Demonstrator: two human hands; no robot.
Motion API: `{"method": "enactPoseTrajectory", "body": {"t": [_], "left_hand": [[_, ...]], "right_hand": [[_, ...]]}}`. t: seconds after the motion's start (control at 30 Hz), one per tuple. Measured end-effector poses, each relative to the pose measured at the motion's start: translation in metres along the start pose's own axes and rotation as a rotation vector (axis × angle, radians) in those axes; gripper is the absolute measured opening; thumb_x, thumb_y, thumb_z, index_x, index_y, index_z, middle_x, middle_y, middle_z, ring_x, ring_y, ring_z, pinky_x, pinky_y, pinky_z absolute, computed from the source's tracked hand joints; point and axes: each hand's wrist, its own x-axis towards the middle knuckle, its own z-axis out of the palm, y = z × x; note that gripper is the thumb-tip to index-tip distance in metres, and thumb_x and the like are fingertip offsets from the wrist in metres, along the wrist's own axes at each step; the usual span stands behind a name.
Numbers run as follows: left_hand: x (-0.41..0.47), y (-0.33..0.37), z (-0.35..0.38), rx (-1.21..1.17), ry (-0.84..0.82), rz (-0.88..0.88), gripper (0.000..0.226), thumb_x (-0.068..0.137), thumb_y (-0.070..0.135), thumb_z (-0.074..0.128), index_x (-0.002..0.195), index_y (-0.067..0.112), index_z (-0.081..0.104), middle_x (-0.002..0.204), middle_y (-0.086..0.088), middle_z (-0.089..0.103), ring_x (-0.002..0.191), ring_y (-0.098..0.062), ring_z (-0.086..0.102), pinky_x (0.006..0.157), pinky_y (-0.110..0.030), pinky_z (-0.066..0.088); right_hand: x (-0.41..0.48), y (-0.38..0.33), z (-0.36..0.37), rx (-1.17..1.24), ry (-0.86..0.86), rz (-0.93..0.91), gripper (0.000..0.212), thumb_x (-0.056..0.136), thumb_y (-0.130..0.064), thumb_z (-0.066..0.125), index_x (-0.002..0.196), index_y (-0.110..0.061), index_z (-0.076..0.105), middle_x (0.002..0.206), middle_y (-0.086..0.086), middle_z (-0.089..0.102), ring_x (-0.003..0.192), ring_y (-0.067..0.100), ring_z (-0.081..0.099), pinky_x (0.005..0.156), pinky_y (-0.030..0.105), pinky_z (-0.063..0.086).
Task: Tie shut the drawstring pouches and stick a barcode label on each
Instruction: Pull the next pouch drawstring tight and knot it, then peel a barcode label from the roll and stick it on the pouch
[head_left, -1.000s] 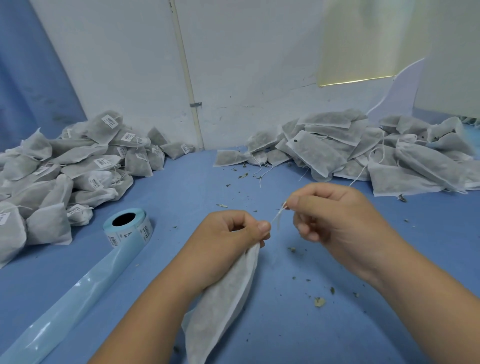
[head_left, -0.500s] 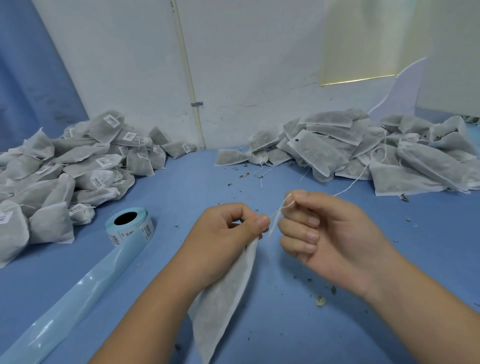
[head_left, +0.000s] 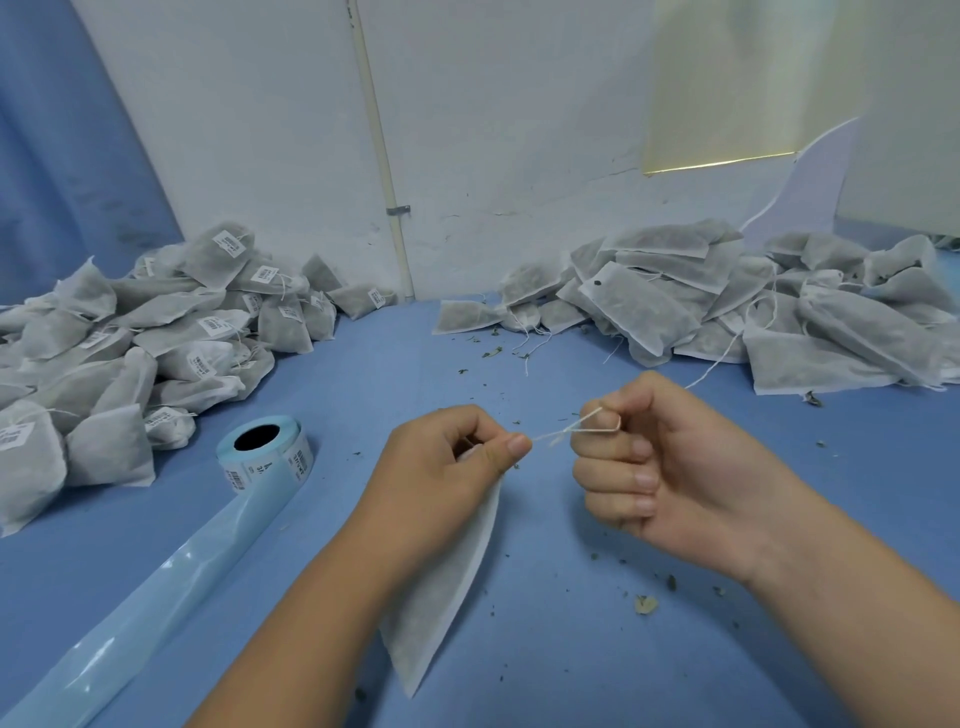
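A grey-white drawstring pouch (head_left: 441, 587) hangs down from my left hand (head_left: 441, 467), which pinches its gathered neck between thumb and fingers. Its thin white drawstring (head_left: 571, 428) runs taut to my right hand (head_left: 660, 467), looped round the curled index finger there. Both hands hover above the blue table (head_left: 545, 649), a short gap apart. A roll of barcode labels (head_left: 265, 454) stands to the left, its pale blue backing strip (head_left: 156, 597) trailing toward the near left corner.
A heap of labelled, tied pouches (head_left: 156, 332) fills the left side. A heap of unlabelled pouches (head_left: 727, 306) with loose strings lies at the back right. Dried leaf crumbs (head_left: 644, 605) dot the table. A white wall with a pipe (head_left: 384, 171) stands behind.
My right hand has turned and curled, hooking the drawstring round its index finger and drawing it taut to the right. My left hand keeps its pinch on the pouch neck.
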Motion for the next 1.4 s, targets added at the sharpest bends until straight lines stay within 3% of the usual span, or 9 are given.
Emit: {"method": "enactPoseTrajectory", "body": {"t": [0.23, 0.33, 0.43, 0.6, 0.73, 0.9, 1.0, 1.17, 1.4], "left_hand": [[-0.002, -0.004, -0.003, 0.008, -0.23, -0.158, 0.02, 0.083, 0.047, 0.068, 0.075, 0.028, 0.07, 0.067, 0.016, 0.058, 0.057, 0.0, 0.048, 0.054, -0.007, 0.037], [-0.002, -0.003, -0.009, 0.007, -0.382, -0.249, 0.034, 0.081, 0.056, 0.068, 0.086, 0.022, 0.071, 0.069, 0.011, 0.057, 0.059, -0.003, 0.05, 0.055, -0.012, 0.04], [-0.003, -0.002, -0.015, 0.0, -0.499, -0.334, 0.045, 0.07, 0.063, 0.067, 0.077, 0.019, 0.065, 0.065, 0.01, 0.055, 0.058, -0.009, 0.05, 0.056, -0.02, 0.04], [-0.003, -0.001, -0.018, -0.155, -0.582, -0.428, 0.033, 0.071, 0.049, 0.07, 0.084, 0.019, 0.067, 0.074, 0.005, 0.063, 0.068, -0.013, 0.059, 0.065, -0.024, 0.045], [-0.002, -0.004, -0.016, -0.314, -0.596, -0.493, 0.045, 0.056, 0.034, 0.066, 0.097, 0.013, 0.069, 0.087, -0.002, 0.065, 0.083, -0.02, 0.06, 0.082, -0.035, 0.044], [-0.003, -0.005, -0.006, -0.153, -0.407, -0.445, 0.033, 0.065, 0.041, 0.064, 0.091, 0.022, 0.069, 0.089, 0.002, 0.07, 0.086, -0.02, 0.065, 0.082, -0.037, 0.046], [-0.003, -0.003, 0.002, -0.172, -0.261, -0.416, 0.029, 0.071, 0.049, 0.063, 0.097, 0.039, 0.07, 0.095, 0.01, 0.076, 0.092, -0.013, 0.072, 0.089, -0.036, 0.053], [-0.002, 0.003, 0.016, -0.147, -0.007, -0.343, 0.018, 0.081, 0.049, 0.067, 0.086, 0.031, 0.068, 0.082, 0.012, 0.073, 0.075, -0.005, 0.069, 0.071, -0.027, 0.052], [-0.003, 0.009, 0.022, -0.268, 0.018, -0.373, 0.032, 0.089, 0.049, 0.06, 0.097, 0.02, 0.069, 0.097, -0.004, 0.075, 0.095, -0.019, 0.07, 0.091, -0.04, 0.053]], "right_hand": [[0.002, -0.007, -0.011, -0.059, 0.248, -0.068, 0.013, 0.072, -0.015, 0.056, 0.063, -0.014, 0.047, 0.054, -0.005, 0.017, 0.038, 0.009, 0.021, 0.035, 0.02, 0.018], [0.006, -0.007, -0.018, -0.053, 0.349, -0.121, 0.02, 0.082, -0.015, 0.054, 0.064, -0.015, 0.045, 0.053, -0.005, 0.019, 0.038, 0.009, 0.021, 0.035, 0.02, 0.019], [0.008, -0.008, -0.021, -0.049, 0.424, -0.165, 0.021, 0.083, -0.014, 0.055, 0.064, -0.015, 0.046, 0.052, -0.005, 0.021, 0.038, 0.009, 0.023, 0.034, 0.02, 0.019], [0.01, -0.006, -0.025, -0.082, 0.518, -0.259, 0.02, 0.08, -0.014, 0.061, 0.063, -0.014, 0.05, 0.052, -0.004, 0.023, 0.038, 0.01, 0.025, 0.033, 0.02, 0.022], [0.009, -0.007, -0.027, -0.081, 0.558, -0.33, 0.024, 0.078, -0.014, 0.063, 0.056, -0.015, 0.054, 0.05, -0.005, 0.025, 0.039, 0.01, 0.026, 0.033, 0.021, 0.023], [0.005, -0.002, -0.016, -0.275, 0.474, -0.523, 0.023, 0.08, -0.02, 0.064, 0.057, -0.019, 0.059, 0.048, -0.008, 0.031, 0.046, 0.013, 0.028, 0.04, 0.022, 0.028], [0.0, 0.009, -0.004, -0.706, 0.419, -0.664, 0.017, 0.08, -0.024, 0.068, 0.064, -0.019, 0.066, 0.048, -0.009, 0.04, 0.045, 0.007, 0.033, 0.044, 0.015, 0.032], [0.005, 0.032, 0.004, -1.443, 0.282, -0.919, 0.012, 0.078, -0.022, 0.064, 0.067, -0.02, 0.068, 0.052, -0.011, 0.04, 0.054, 0.006, 0.041, 0.053, 0.017, 0.035], [0.005, 0.034, 0.004, -1.621, 0.282, -0.908, 0.012, 0.079, -0.027, 0.062, 0.072, -0.025, 0.072, 0.06, -0.011, 0.053, 0.056, 0.008, 0.049, 0.051, 0.032, 0.047]]}}
